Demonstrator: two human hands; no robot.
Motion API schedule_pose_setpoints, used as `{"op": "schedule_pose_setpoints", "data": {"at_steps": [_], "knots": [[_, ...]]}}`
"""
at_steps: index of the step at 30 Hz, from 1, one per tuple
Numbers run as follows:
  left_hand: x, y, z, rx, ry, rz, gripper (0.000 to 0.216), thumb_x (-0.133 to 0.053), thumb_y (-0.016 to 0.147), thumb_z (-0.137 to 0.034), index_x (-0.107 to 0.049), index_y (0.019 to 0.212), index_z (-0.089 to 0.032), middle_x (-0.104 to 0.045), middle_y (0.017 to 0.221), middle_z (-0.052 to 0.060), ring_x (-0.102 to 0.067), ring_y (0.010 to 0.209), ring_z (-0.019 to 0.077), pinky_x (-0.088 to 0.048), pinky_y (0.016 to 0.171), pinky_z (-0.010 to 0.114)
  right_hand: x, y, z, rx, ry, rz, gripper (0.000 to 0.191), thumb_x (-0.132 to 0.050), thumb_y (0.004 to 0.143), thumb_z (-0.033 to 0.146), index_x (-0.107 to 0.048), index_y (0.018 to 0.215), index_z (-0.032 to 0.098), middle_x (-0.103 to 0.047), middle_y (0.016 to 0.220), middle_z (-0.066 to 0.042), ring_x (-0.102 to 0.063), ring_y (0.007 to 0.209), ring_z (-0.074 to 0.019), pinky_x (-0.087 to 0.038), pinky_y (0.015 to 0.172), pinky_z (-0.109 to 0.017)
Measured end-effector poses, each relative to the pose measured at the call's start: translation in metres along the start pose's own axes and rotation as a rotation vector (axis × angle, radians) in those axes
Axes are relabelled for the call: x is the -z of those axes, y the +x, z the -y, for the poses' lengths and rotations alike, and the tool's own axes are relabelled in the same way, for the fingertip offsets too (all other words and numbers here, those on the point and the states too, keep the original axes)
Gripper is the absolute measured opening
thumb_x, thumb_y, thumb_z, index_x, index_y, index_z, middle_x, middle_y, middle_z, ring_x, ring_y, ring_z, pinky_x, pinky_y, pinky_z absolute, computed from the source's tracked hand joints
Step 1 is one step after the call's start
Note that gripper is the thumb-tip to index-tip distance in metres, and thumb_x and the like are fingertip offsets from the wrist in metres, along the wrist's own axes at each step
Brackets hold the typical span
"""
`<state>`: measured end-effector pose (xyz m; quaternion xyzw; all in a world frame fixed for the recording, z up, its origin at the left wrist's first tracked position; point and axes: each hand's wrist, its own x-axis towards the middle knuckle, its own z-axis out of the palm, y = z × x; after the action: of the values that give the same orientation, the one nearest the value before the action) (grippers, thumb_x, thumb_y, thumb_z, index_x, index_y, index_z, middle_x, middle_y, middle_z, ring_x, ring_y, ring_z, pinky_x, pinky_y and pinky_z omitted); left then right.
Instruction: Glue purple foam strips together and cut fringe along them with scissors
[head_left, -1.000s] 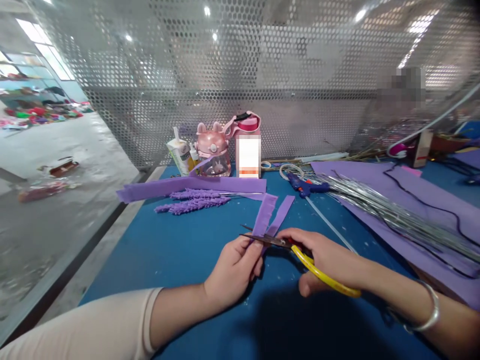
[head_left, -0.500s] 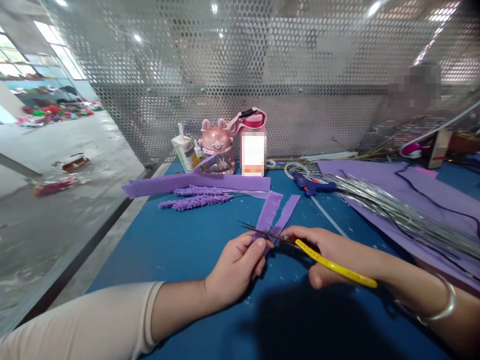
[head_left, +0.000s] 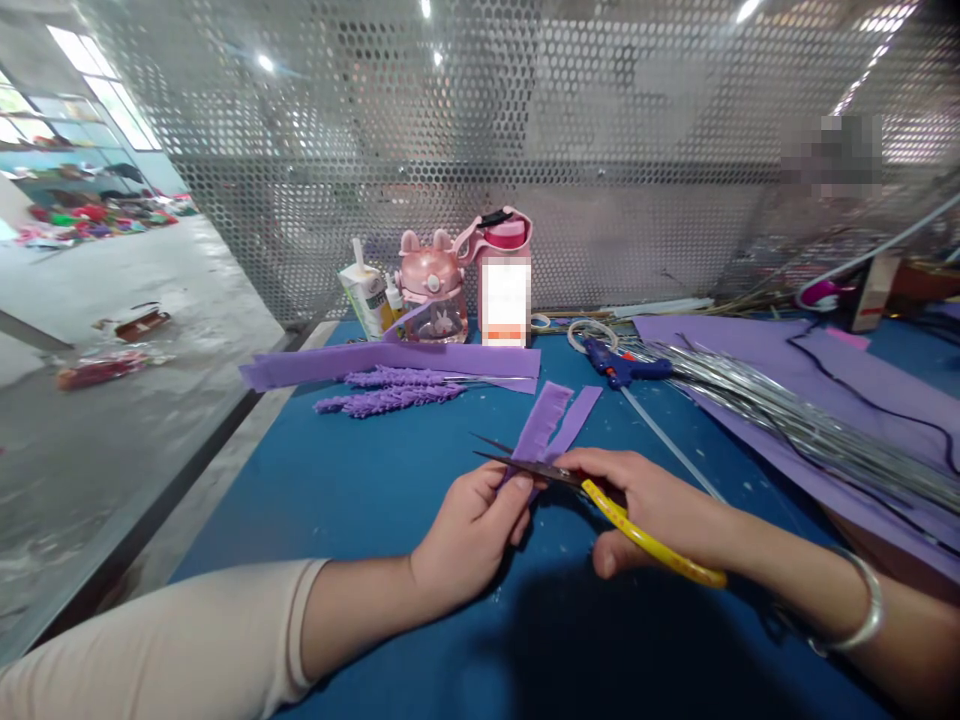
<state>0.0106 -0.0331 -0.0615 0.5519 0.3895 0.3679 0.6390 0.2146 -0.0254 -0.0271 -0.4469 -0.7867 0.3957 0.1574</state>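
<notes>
Between the thumb and fingers of my left hand [head_left: 480,520] is a folded purple paper strip [head_left: 541,420], its two ends fanned out away from me. Small cuts show along one edge of it. My right hand [head_left: 652,505] is closed around the yellow handle of a pair of scissors [head_left: 622,525]. Their dark blades are slightly parted and cross the strip just above my left fingertips. Beyond my hands lie purple fringed flower sprigs [head_left: 386,392] with thin wire stems. Behind these rests a long stack of purple strips [head_left: 330,366].
A blue glue gun [head_left: 622,368] lies right of centre, near a bundle of silvery wires [head_left: 780,420] on a large purple sheet [head_left: 712,345]. Two pink bottles [head_left: 431,290] and a drink carton [head_left: 366,300] stand before the perforated metal panel [head_left: 637,120].
The scissors and my right hand have shifted slightly left, and the blades sit a little further across the strip. My left hand keeps its hold. The view has tilted a little.
</notes>
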Motion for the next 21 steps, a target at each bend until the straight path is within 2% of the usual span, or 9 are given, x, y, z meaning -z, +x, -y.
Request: {"op": "schedule_pose_setpoints", "data": {"at_steps": [12, 17, 21], "knots": [[0.0014, -0.0005, -0.001, -0.006, 0.028, 0.002, 0.035, -0.046, 0.086, -0.042, -0.054, 0.066, -0.015, -0.042, 0.045, -0.006, -0.033, 0.041, 0.0056, -0.027, 0.043, 0.019, -0.006, 0.0018, -0.002, 0.012, 0.03, -0.02, 0.055, -0.076, 0.056, 0.052, -0.061, 0.097, 0.02, -0.063, 0.088, -0.002, -0.057, 0.085, -0.0233, -0.045, 0.074, -0.028], [0.001, -0.0011, -0.001, 0.0, 0.016, 0.001, 0.035, -0.046, 0.086, -0.043, -0.055, 0.069, -0.014, -0.042, 0.045, -0.006, -0.034, 0.041, 0.0056, -0.028, 0.043, 0.019, -0.0067, 0.0018, -0.0026, 0.002, 0.008, -0.021, 0.053, -0.075, 0.058, 0.052, -0.061, 0.098, 0.02, -0.064, 0.09, -0.002, -0.057, 0.082, -0.0217, -0.045, 0.071, -0.027], [0.0006, -0.0015, 0.0, 0.008, -0.009, -0.016, 0.031, -0.047, 0.085, -0.043, -0.059, 0.081, -0.014, -0.042, 0.045, -0.006, -0.034, 0.04, 0.0059, -0.028, 0.042, 0.019, -0.0052, 0.0013, -0.002, -0.01, 0.009, -0.011, 0.055, -0.075, 0.057, 0.052, -0.059, 0.1, 0.021, -0.064, 0.095, -0.002, -0.057, 0.08, -0.0205, -0.044, 0.067, -0.025]]}}
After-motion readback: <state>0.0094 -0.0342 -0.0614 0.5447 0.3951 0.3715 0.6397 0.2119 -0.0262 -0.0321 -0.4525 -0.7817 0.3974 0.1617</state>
